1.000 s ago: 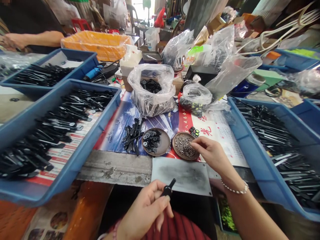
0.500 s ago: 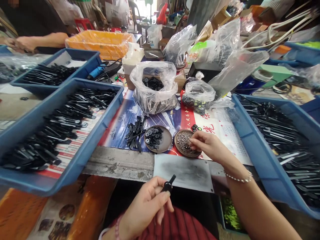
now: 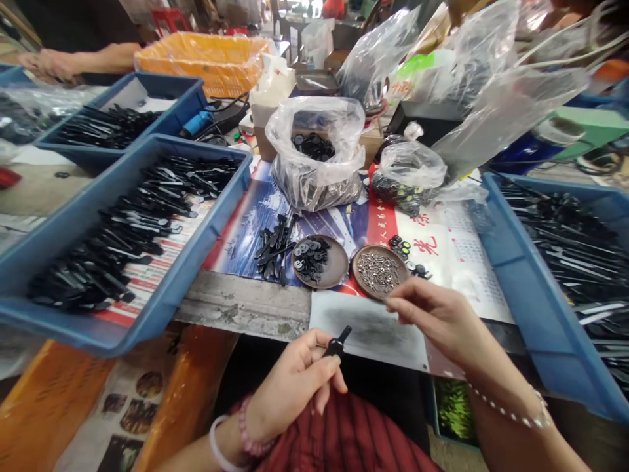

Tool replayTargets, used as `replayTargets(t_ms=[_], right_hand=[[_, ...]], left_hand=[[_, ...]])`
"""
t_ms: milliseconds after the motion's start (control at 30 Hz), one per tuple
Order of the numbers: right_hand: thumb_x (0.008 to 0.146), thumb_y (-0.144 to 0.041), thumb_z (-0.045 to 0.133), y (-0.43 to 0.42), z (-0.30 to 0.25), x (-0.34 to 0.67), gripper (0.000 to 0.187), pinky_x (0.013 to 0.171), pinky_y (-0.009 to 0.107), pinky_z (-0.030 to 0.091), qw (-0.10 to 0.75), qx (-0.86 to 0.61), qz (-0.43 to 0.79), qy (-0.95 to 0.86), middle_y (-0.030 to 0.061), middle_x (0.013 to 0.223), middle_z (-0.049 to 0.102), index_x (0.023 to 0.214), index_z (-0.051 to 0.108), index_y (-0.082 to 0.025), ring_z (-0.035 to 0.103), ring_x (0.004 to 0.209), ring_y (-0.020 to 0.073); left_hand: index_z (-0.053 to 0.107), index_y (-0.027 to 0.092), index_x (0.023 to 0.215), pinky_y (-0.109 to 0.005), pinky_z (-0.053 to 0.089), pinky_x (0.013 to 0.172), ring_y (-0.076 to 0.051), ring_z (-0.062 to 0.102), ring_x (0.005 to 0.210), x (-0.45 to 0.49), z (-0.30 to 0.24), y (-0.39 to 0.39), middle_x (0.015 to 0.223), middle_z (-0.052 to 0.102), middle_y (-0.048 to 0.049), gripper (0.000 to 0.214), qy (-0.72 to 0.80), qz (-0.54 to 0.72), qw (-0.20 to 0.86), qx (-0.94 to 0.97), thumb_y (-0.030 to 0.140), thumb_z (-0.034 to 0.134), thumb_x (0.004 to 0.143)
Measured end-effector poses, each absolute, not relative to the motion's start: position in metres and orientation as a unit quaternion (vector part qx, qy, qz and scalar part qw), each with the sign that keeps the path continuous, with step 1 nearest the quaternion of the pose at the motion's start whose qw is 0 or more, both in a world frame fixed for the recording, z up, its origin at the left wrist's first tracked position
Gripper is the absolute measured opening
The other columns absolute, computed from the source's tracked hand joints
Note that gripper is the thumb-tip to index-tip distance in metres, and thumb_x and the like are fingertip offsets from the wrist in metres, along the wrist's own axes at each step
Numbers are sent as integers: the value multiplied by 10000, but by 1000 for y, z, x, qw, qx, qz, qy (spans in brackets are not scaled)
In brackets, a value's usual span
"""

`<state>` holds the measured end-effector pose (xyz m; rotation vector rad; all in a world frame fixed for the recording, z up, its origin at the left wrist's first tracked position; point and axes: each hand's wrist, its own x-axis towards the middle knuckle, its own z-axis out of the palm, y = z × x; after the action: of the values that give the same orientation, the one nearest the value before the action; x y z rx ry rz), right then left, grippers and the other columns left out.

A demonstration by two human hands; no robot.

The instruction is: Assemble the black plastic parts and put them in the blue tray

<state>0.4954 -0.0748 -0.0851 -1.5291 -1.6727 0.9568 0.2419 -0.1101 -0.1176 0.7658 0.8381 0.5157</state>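
The left hand (image 3: 301, 379), at six o'clock, clamps a black part (image 3: 335, 345); a weak grip could drop it. At four o'clock, the right hand (image 3: 439, 316) keeps fingertips together; whether on something, I cannot tell.

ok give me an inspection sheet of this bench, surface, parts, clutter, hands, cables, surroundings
Surface: worn bench edge, printed poster, smudged pale panel
Parts: dish of small metal pins; dish of black discs
Clutter: left blue tray and right blue tray, both with slender black pieces; open plastic bag
Hands: left hand holds a small black part; right hand has fingertips pinched beside the pin dish, contents unclear
Cables: black cable behind the left tray
Surroundings: orange crate; another person's hand
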Motion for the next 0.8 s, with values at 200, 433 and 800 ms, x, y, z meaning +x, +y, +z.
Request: replayTargets(t_ms=[200, 433, 800], right_hand=[[931, -289, 685, -122, -96, 441, 184, 541, 245, 473, 370, -507, 386, -677, 4, 675, 672, 768, 649, -209, 629, 589, 147], [908, -219, 712, -131, -107, 416, 184, 560, 256, 478, 435, -504, 350, -658, 8, 687, 627, 753, 615, -200, 604, 616, 148], [884, -159, 723, -141, -115, 406, 155, 596, 271, 478, 470, -512, 308, -650, 14, 706, 634, 770, 631, -209, 617, 667, 167]], left_hand=[[529, 166, 962, -152, 288, 368, -32, 434, 358, 247, -115, -108, 673, 643, 20, 375, 417, 244, 797, 363, 499, 675, 873], [540, 181, 998, -170, 365, 438, -52, 453, 437, 244, -112, -115, 685, 597, 36, 189, 440, 250, 739, 445, 353, 595, 941], [548, 186, 1034, -244, 411, 626, -143, 596, 671, 239, -101, -119, 766, 639, -4, 99, 431, 249, 614, 613, 182, 477, 966]])
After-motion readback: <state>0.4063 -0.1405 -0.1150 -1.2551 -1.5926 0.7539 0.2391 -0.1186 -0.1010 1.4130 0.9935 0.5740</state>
